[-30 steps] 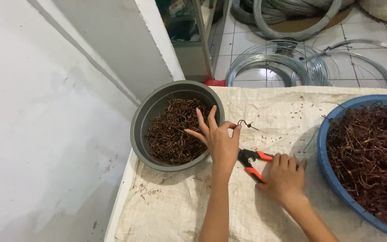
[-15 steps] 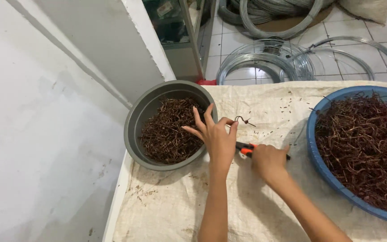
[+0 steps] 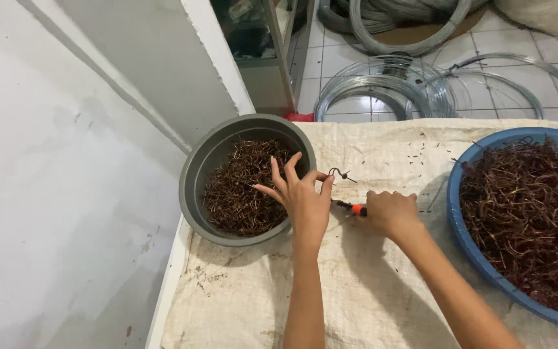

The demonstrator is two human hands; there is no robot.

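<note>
Tiled floor behind with coils of bare steel wire [image 3: 382, 84] lying flat; in front, your table [image 3: 382, 291] is covered with a pale woven sack cloth, littered with small dark offcuts.

Left hand [image 3: 301, 197]: thumb and forefinger pinched on a short piece of dark brown wire [image 3: 338, 173], twisted into a small loop with a tail sticking out right. Other fingers splayed. The piece is held in the air just past the rim of the grey bowl [image 3: 195, 174].

Right hand [image 3: 389, 213]: closed round the handles of a small cutter [image 3: 354, 209]; only a bit of orange-red handle and the dark nose show between the hands. Nose points left toward the left hand, close under the wire piece. Can't tell if the blades are touching it.

Handling, my read: the piece looks very light, thin and springy-stiff, keeps its bend. The pinch right at the loop looks like the best hold, since the tail would pivot. Cut ends are probably sharp. Small enough to flick away when snipped, so keep the pinch firm.

Grey bowl, just left of your left hand, is part full of similar short brown pieces. Blue basin [image 3: 473, 258] at right, well apart from the hands, holds a tangled heap of longer brown wire [image 3: 531, 213]; strands will likely snag each other when pulled.
</note>
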